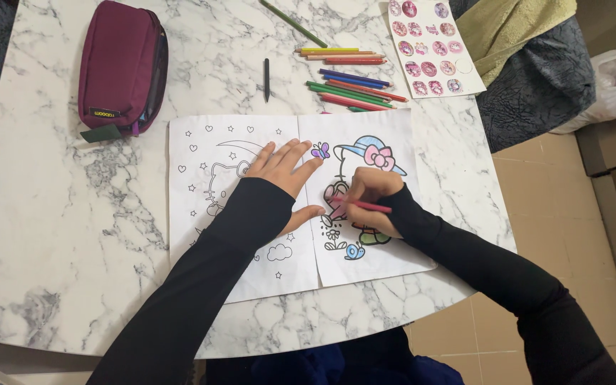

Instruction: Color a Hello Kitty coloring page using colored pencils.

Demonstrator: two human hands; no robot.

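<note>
An open colouring book (251,135) lies on the white marble table (51,235), with line drawings on the left page and a partly coloured cartoon figure on the right page. My left hand (284,171) rests flat on the left page near the fold, fingers spread. My right hand (371,196) grips a red coloured pencil (373,207), its tip on the figure's pink body. Both arms wear black sleeves.
A maroon pencil case (121,64) sits at the far left. Several loose coloured pencils (354,85) and a black pen (267,78) lie beyond the book. A sticker sheet (433,46) lies at the far right. The table's edge drops to a tiled floor on the right.
</note>
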